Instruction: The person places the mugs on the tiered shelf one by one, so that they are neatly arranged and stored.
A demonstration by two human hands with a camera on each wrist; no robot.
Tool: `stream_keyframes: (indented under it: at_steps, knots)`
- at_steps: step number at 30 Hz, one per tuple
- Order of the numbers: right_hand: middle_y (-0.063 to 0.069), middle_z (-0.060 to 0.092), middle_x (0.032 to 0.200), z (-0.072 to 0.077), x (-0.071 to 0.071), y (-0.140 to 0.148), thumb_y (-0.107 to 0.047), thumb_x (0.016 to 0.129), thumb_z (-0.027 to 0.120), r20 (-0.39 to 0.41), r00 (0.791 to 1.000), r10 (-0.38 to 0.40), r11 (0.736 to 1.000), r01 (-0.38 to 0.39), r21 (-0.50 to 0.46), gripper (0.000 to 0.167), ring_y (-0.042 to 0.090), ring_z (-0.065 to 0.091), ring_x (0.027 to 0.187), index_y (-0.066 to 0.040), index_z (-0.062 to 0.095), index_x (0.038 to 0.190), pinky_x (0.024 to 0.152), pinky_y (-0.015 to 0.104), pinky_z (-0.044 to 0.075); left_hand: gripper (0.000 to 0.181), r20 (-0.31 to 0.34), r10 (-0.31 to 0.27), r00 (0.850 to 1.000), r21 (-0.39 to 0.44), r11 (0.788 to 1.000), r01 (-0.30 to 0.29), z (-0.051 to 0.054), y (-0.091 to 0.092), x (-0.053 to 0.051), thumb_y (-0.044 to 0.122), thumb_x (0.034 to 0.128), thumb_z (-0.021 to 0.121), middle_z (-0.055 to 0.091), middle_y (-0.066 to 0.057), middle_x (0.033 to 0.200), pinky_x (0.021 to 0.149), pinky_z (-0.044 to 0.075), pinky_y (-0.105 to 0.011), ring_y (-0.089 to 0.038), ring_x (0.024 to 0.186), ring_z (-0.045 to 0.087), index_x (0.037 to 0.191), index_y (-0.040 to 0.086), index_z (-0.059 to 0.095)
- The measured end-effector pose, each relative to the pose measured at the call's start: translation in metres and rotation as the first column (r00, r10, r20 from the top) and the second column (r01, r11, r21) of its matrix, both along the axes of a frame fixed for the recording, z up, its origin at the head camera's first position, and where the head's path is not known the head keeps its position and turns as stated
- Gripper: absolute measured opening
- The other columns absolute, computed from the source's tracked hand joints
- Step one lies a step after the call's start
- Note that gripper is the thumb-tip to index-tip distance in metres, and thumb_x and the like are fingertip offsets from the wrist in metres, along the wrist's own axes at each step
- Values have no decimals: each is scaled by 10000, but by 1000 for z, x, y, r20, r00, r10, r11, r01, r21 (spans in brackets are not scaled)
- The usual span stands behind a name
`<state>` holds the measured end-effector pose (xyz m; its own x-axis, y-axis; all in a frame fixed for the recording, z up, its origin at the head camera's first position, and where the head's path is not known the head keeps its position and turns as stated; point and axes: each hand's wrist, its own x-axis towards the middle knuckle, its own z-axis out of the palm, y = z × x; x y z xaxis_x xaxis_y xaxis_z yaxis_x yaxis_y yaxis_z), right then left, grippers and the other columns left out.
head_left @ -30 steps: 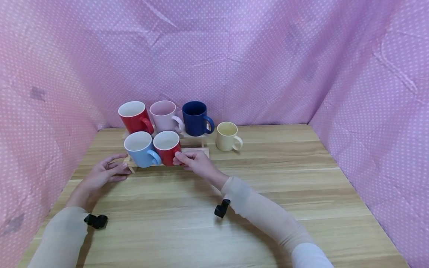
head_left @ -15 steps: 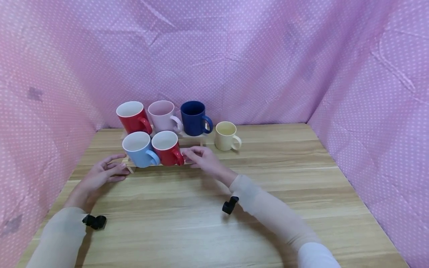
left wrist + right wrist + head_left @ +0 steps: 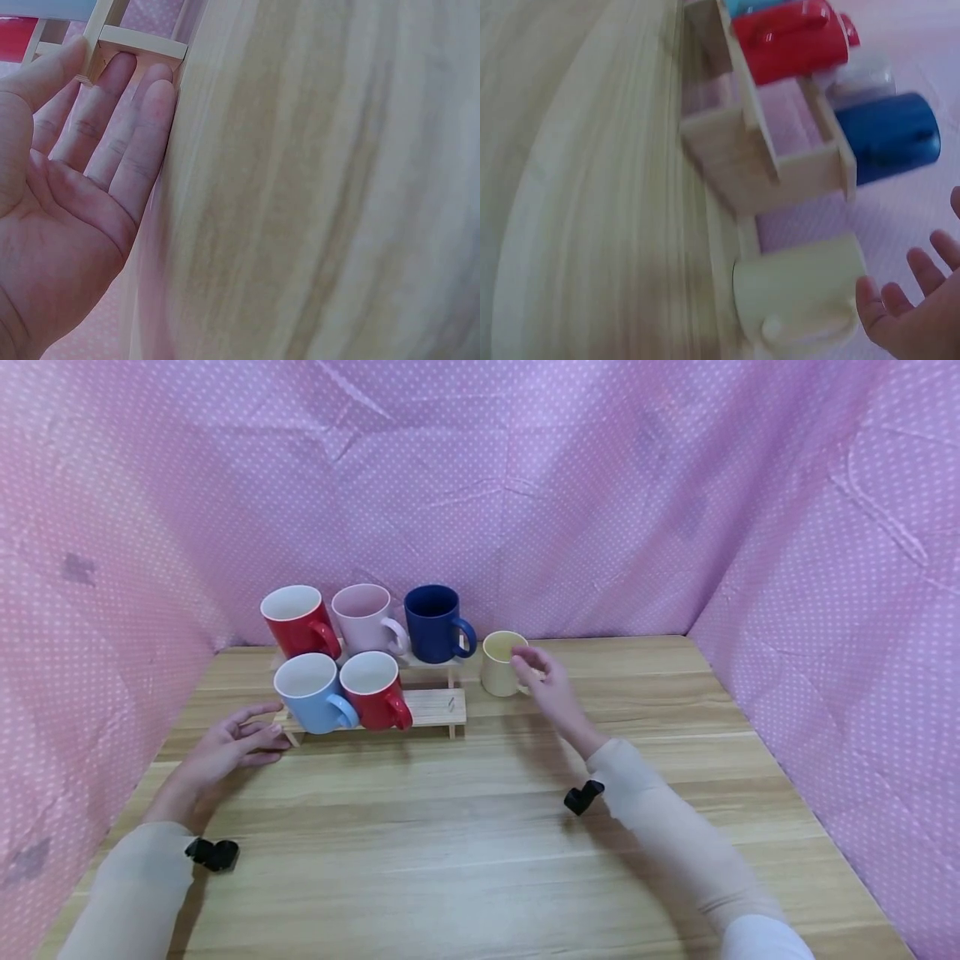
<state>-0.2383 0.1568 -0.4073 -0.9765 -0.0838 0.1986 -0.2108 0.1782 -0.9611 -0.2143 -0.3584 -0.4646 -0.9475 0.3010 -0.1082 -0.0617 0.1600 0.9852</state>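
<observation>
My right hand (image 3: pixel 551 689) is beside the pale yellow mug (image 3: pixel 498 672), its fingers spread loosely near the rim and handle. The right wrist view shows these fingers (image 3: pixel 928 271) holding nothing. My left hand (image 3: pixel 228 747) rests against the left end of the two-tier wooden rack (image 3: pixel 431 707); in the left wrist view its fingertips (image 3: pixel 120 67) touch the rack's end pieces. On the lower tier stand a light blue mug (image 3: pixel 307 703) and a red mug (image 3: pixel 372 697). Another red mug (image 3: pixel 296 631), a pink mug (image 3: pixel 363 627) and a dark blue mug (image 3: pixel 432 635) stand on the upper tier.
A wood-grain table (image 3: pixel 420 843) carries the rack near its back edge. Pink dotted cloth (image 3: pixel 480 485) hangs behind and on both sides. Bare slats show on the lower tier, right of the red mug. The yellow mug stands on the table.
My right hand has let go of the lower red mug's handle and moved right to the yellow mug. My left hand has stayed at the rack's left end.
</observation>
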Motion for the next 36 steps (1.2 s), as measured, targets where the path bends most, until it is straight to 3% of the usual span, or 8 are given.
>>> stream_keyframes:
  at_steps: [3,8,14,17,23,30,36]
  knots:
    - [180,544,1416,-8,-8,17,-272,1045,598,-31,998,-55,997,56,44,478,308,472,1298,-1,520,1431,1058,444,466,467,-3,12,1000,-13,1000,-12,-1,0,0,158,1031,618,720,11,1102,847,612,-351,-176,991,721,1465,142,445]
    - [197,490,1475,-21,-13,35,-255,1054,582,21,997,-76,992,74,99,514,361,447,1341,11,456,1476,1109,507,419,510,-5,9,1000,-35,999,-9,-4,2,-2,196,1035,617,712,-7,1112,853,612,-360,-188,1002,717,1492,110,408]
    - [188,449,1483,-40,-20,38,-266,1067,553,197,980,-8,1000,10,-9,555,399,478,1302,-12,375,1527,988,553,516,462,-19,6,1000,-40,999,-7,-4,1,-2,171,1039,608,713,12,1100,847,613,-350,-177,987,720,1466,126,438]
    - [188,471,1446,-46,-24,34,-279,1070,547,234,972,21,999,-14,-32,542,412,485,1281,-12,387,1514,971,534,529,462,-21,11,1000,-35,999,-12,-3,-1,0,167,1034,616,713,19,1094,845,613,-351,-176,982,722,1460,124,442]
    - [210,480,1318,-50,-28,31,-262,1086,510,259,964,54,998,-46,-35,454,409,525,1224,19,444,1436,971,500,543,484,-11,-3,1000,-36,999,3,-2,-1,0,169,1040,604,721,32,1113,856,610,-351,-176,1002,718,1482,114,413]
    - [270,467,1337,-52,-31,29,-292,1115,407,294,953,74,994,-48,-95,460,401,558,1157,41,392,1432,905,392,557,484,-22,5,1000,-42,999,-6,-1,3,-2,190,1038,610,721,20,1112,854,611,-351,-173,999,718,1480,130,421]
    - [314,476,1336,-54,-31,27,-323,1118,386,309,947,91,990,-54,-129,453,428,563,1223,13,400,1421,903,376,550,432,-30,5,1000,-19,1000,-5,-3,1,0,135,1042,595,728,16,1093,830,618,-346,-174,981,723,1452,148,459]
